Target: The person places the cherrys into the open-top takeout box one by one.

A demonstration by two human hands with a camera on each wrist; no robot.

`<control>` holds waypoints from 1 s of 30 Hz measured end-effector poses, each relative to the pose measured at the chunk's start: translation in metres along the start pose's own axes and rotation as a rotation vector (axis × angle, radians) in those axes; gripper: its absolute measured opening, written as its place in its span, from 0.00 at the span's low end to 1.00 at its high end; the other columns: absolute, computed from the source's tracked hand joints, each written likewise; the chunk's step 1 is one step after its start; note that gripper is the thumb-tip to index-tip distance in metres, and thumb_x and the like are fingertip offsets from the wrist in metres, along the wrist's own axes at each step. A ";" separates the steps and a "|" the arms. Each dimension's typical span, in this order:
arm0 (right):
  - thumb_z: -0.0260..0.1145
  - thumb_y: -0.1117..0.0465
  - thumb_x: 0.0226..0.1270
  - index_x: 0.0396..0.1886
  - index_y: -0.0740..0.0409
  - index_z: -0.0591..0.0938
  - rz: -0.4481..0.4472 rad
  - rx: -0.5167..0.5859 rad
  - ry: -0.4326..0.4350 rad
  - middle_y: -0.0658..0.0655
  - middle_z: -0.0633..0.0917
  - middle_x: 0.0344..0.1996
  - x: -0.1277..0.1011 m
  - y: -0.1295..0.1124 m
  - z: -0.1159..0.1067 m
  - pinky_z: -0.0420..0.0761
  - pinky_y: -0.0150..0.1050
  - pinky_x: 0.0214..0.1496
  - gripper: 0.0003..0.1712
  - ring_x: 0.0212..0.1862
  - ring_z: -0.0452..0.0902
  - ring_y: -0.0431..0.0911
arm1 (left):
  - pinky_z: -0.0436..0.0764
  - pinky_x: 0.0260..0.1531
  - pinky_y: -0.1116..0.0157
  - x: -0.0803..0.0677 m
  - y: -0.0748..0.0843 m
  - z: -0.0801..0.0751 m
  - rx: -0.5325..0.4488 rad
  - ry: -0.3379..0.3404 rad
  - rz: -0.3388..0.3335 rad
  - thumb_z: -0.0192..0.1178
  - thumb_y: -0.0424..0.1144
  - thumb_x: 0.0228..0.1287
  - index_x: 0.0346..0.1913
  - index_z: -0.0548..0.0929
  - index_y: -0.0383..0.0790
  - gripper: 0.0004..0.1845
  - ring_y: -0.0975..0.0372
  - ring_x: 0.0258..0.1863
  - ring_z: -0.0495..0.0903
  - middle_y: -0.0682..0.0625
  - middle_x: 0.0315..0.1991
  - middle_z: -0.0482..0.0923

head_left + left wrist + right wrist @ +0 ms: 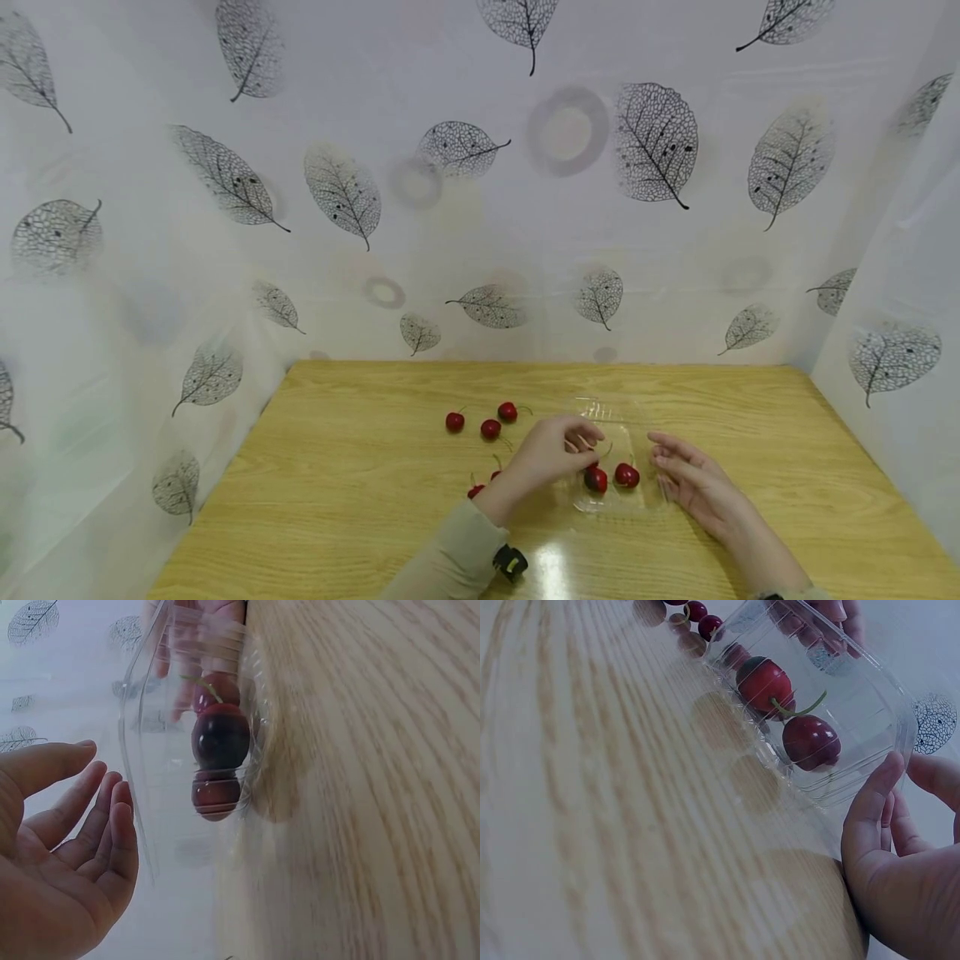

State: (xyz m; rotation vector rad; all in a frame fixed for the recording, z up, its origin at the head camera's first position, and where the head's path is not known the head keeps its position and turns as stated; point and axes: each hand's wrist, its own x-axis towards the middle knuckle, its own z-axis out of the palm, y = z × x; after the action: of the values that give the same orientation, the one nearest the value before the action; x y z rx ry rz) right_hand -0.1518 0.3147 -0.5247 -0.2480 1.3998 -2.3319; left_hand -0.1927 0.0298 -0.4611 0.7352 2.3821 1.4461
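A clear plastic tray (pixel 602 409) lies on the wooden table (pixel 360 500) with two red cherries (pixel 596 478) (pixel 627 475) inside. My left hand (pixel 587 440) hovers over the tray's left side with loosely curled fingers and holds nothing. In the left wrist view that left hand (pixel 90 817) shows an empty palm next to the tray wall (pixel 150 750), with the cherries (pixel 220 739) behind it. My right hand (pixel 663 457) rests by the tray's right edge, fingers straight. In the right wrist view the right hand (pixel 889 802) touches the tray rim (pixel 900 720) beside the two cherries (pixel 763 682) (pixel 810 741).
Several loose cherries (pixel 491 429) lie on the table left of the tray, two of them (pixel 476 490) close to my left wrist. White leaf-patterned walls (pixel 480 208) close in the table at the back and both sides.
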 end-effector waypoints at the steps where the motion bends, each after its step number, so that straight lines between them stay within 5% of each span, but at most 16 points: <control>1: 0.47 0.71 0.86 0.62 0.37 0.85 -0.001 0.001 -0.003 0.41 0.85 0.53 0.000 0.000 0.000 0.84 0.26 0.56 0.28 0.53 0.82 0.32 | 0.82 0.40 0.77 0.000 -0.001 -0.001 0.001 0.008 -0.001 0.70 0.31 0.69 0.52 0.88 0.35 0.11 0.74 0.37 0.81 0.41 0.49 0.89; 8: 0.47 0.70 0.86 0.61 0.37 0.85 0.004 0.007 0.003 0.40 0.84 0.53 0.000 0.000 0.001 0.84 0.26 0.55 0.27 0.53 0.82 0.32 | 0.82 0.42 0.76 0.000 -0.004 -0.011 -0.019 0.071 -0.004 0.71 0.30 0.67 0.51 0.88 0.35 0.11 0.69 0.38 0.83 0.42 0.48 0.89; 17: 0.46 0.70 0.86 0.62 0.38 0.84 -0.004 0.002 -0.010 0.39 0.84 0.53 0.000 0.000 0.000 0.84 0.26 0.56 0.28 0.54 0.81 0.32 | 0.84 0.43 0.72 -0.002 -0.006 -0.028 -0.012 0.121 0.004 0.70 0.28 0.67 0.51 0.88 0.33 0.11 0.52 0.44 0.88 0.40 0.47 0.89; 30: 0.46 0.70 0.87 0.62 0.36 0.84 0.003 -0.028 0.008 0.38 0.83 0.55 -0.001 0.000 -0.001 0.84 0.26 0.56 0.28 0.54 0.80 0.31 | 0.85 0.45 0.69 -0.009 -0.016 -0.057 0.021 0.207 -0.055 0.70 0.31 0.68 0.52 0.88 0.36 0.12 0.57 0.44 0.87 0.43 0.48 0.89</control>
State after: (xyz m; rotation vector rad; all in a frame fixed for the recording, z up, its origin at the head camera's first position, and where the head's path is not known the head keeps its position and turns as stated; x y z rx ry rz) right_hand -0.1517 0.3158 -0.5258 -0.2446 1.4364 -2.3147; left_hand -0.2159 -0.0243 -0.4487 0.5427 2.5515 1.5441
